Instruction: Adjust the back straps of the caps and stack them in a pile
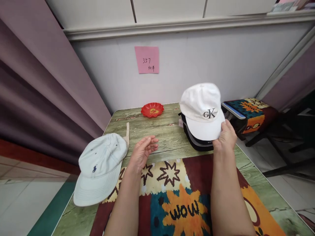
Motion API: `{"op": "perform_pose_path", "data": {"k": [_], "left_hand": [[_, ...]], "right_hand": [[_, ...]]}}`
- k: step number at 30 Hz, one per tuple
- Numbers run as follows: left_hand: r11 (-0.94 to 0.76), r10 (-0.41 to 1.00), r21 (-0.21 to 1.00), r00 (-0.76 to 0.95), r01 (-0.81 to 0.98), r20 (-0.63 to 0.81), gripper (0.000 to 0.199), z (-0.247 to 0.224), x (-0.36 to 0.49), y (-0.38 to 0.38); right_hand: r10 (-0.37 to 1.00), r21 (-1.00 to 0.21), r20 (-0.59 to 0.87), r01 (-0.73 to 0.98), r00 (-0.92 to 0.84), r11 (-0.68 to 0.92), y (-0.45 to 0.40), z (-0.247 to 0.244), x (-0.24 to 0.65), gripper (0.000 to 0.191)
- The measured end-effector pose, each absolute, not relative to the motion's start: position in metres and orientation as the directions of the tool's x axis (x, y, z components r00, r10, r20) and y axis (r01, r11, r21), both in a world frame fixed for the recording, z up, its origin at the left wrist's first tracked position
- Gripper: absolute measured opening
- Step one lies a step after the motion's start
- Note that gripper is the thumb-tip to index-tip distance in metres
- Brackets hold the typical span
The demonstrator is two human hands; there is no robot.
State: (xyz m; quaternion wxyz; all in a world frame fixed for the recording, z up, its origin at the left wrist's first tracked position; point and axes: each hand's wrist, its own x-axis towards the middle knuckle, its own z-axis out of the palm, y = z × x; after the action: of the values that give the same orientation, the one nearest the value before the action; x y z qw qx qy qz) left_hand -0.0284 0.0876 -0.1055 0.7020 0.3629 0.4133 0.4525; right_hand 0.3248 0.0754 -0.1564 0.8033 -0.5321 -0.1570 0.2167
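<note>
My right hand grips the brim of a white baseball cap with dark letters on its front. Beneath that cap lies at least one black cap, mostly covered by it. My left hand hovers over the table's middle, fingers apart and holding nothing. To its left a pale blue-green cap with a small dark emblem rests near the table's left edge, its strap sticking up behind.
A red scalloped dish stands at the back of the wood-patterned table. A colourful cloth covers the front. Right of the table is a stool with similar cloth and a phone-like object. A pink note hangs on the wall.
</note>
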Motion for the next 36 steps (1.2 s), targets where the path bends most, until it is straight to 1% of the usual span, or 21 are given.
{"op": "perform_pose_path", "data": {"k": [1, 3, 5, 7, 9, 10, 11, 12, 13, 15, 17, 19, 21, 24, 26, 31, 33, 35, 36], "left_hand": [[0.328, 0.935, 0.884, 0.248, -0.332, -0.254, 0.033, -0.105, -0.028, 0.087], [0.33, 0.934, 0.886, 0.249, -0.326, -0.256, 0.033, -0.104, -0.027, 0.087], [0.332, 0.933, 0.885, 0.251, -0.326, -0.257, 0.033, -0.105, -0.027, 0.087], [0.335, 0.933, 0.881, 0.251, -0.333, -0.26, 0.033, -0.106, -0.027, 0.088], [0.338, 0.932, 0.878, 0.251, -0.34, -0.262, 0.032, -0.107, -0.028, 0.089], [0.338, 0.932, 0.877, 0.25, -0.342, -0.263, 0.032, -0.108, -0.028, 0.089], [0.339, 0.932, 0.876, 0.248, -0.342, -0.264, 0.032, -0.108, -0.028, 0.089], [0.338, 0.933, 0.877, 0.245, -0.342, -0.264, 0.032, -0.108, -0.029, 0.089], [0.335, 0.934, 0.878, 0.241, -0.342, -0.263, 0.033, -0.108, -0.029, 0.089], [0.327, 0.938, 0.881, 0.232, -0.342, -0.259, 0.033, -0.107, -0.029, 0.089], [0.32, 0.941, 0.885, 0.224, -0.339, -0.255, 0.034, -0.107, -0.029, 0.088], [0.317, 0.942, 0.89, 0.217, -0.329, -0.255, 0.034, -0.107, -0.029, 0.087], [0.315, 0.943, 0.892, 0.214, -0.324, -0.255, 0.034, -0.107, -0.029, 0.087], [0.31, 0.944, 0.891, 0.215, -0.332, -0.248, 0.035, -0.108, -0.03, 0.087], [0.307, 0.945, 0.893, 0.218, -0.33, -0.244, 0.036, -0.108, -0.031, 0.087], [0.297, 0.947, 0.904, 0.217, -0.307, -0.237, 0.038, -0.108, -0.032, 0.084], [0.289, 0.949, 0.909, 0.212, -0.301, -0.231, 0.038, -0.11, -0.032, 0.082], [0.267, 0.956, 0.921, 0.201, -0.284, -0.215, 0.038, -0.112, -0.032, 0.082], [0.241, 0.964, 0.932, 0.177, -0.27, -0.198, 0.038, -0.113, -0.033, 0.083]], "right_hand": [[0.423, -0.958, 0.029, -0.095, 0.906, 0.27, 0.075, -0.163, 0.327, 0.064], [0.292, -0.983, 0.053, -0.001, 0.955, 0.183, 0.075, -0.172, 0.327, 0.067], [0.288, -0.988, 0.061, 0.017, 0.956, 0.152, 0.074, -0.173, 0.324, 0.071], [0.235, -0.993, 0.104, 0.088, 0.966, 0.077, 0.072, -0.166, 0.318, 0.07], [0.141, -0.959, 0.25, 0.266, 0.958, -0.103, 0.07, -0.154, 0.309, 0.066], [0.122, -0.903, 0.355, 0.374, 0.927, -0.211, 0.069, -0.148, 0.304, 0.065], [0.15, -0.831, 0.45, 0.475, 0.88, -0.291, 0.069, -0.142, 0.298, 0.065], [0.215, -0.76, 0.517, 0.56, 0.829, -0.33, 0.068, -0.137, 0.292, 0.067], [0.301, -0.707, 0.549, 0.625, 0.78, -0.33, 0.068, -0.133, 0.286, 0.071], [0.469, -0.636, 0.549, 0.709, 0.692, -0.303, 0.068, -0.13, 0.276, 0.082], [0.588, -0.596, 0.499, 0.745, 0.636, -0.299, 0.068, -0.132, 0.27, 0.086], [0.637, -0.587, 0.44, 0.739, 0.634, -0.331, 0.068, -0.136, 0.268, 0.083], [0.626, -0.604, 0.39, 0.701, 0.675, -0.38, 0.067, -0.138, 0.268, 0.078], [0.577, -0.637, 0.348, 0.638, 0.739, -0.433, 0.067, -0.139, 0.269, 0.075], [0.56, -0.64, 0.343, 0.624, 0.754, -0.448, 0.068, -0.14, 0.267, 0.074], [0.54, -0.606, 0.365, 0.634, 0.759, -0.481, 0.07, -0.147, 0.264, 0.071], [0.541, -0.607, 0.371, 0.638, 0.755, -0.473, 0.069, -0.149, 0.264, 0.074], [0.539, -0.626, 0.402, 0.652, 0.74, -0.429, 0.067, -0.146, 0.265, 0.085], [0.52, -0.634, 0.441, 0.665, 0.731, -0.396, 0.066, -0.143, 0.265, 0.093]]}}
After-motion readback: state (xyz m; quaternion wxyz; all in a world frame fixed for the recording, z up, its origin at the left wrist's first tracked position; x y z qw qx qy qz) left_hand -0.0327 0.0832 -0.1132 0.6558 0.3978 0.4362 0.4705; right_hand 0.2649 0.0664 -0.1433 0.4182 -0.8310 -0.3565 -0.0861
